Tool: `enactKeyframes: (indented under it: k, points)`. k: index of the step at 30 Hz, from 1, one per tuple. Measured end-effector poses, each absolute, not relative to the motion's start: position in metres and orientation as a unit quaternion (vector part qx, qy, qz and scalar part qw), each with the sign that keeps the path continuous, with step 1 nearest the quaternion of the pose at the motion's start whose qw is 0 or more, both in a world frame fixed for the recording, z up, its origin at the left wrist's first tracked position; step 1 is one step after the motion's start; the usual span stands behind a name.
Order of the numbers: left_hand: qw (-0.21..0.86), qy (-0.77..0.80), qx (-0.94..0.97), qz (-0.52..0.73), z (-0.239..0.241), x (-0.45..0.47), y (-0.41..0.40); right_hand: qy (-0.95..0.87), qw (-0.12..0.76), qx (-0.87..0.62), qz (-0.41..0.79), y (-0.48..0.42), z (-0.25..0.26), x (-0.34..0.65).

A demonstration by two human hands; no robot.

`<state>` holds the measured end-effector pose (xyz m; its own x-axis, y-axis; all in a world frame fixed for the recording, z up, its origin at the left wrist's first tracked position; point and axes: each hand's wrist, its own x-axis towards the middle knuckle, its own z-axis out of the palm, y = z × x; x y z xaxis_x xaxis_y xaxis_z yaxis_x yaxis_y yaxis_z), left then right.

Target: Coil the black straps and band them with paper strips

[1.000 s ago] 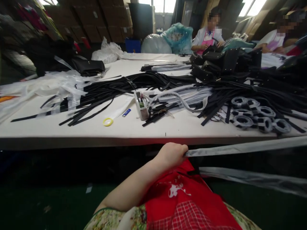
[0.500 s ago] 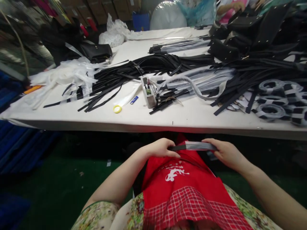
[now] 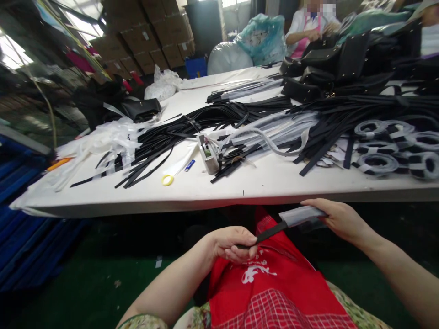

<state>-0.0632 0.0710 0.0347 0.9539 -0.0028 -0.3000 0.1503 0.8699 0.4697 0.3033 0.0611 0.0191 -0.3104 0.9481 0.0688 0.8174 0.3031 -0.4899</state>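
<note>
Below the table's near edge, over a red apron [image 3: 270, 292], my left hand [image 3: 230, 243] pinches the bare end of a black strap [image 3: 270, 232]. My right hand [image 3: 339, 218] grips the clear plastic sleeve [image 3: 300, 214] that covers the rest of that strap. The strap runs straight between the two hands, and part of it shows uncovered next to the left fingers.
The white table [image 3: 192, 189] carries heaps of black straps [image 3: 192, 130], sleeved straps [image 3: 274, 130], coiled wrapped straps [image 3: 380, 162], a small tape dispenser [image 3: 206, 154], a yellow ring [image 3: 167, 180], a blue lighter [image 3: 190, 165] and white plastic scraps [image 3: 103, 139]. A person [image 3: 308, 27] sits at the far end.
My left hand has dropped lower and the hands have drawn apart, so more bare black strap shows out of the plastic sleeve. A second ago only the left hand held the sleeved strap.
</note>
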Motion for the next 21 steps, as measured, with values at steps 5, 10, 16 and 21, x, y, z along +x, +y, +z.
enactKeyframes:
  k: [5, 10, 16, 21]
  points:
    - [0.927, 0.119, 0.231, 0.270, 0.074, -0.032, 0.094, -0.727, 0.164, -0.525, 0.411, 0.048, 0.029, 0.269]
    - [0.702, 0.285, 0.436, 0.485, 0.078, 0.016, 0.127, -0.634, 0.158, -0.398, 0.644, 0.030, 0.043, 0.214]
    - [0.348, 0.298, 0.869, 0.185, 0.052, 0.039, 0.092, -0.421, 0.343, -0.353, 0.762, 0.043, 0.055, 0.230]
    - [0.298, 0.313, 0.899, 0.077, 0.054, 0.038, 0.069, -0.411, 0.380, -0.431, 0.708, 0.058, 0.037, 0.251]
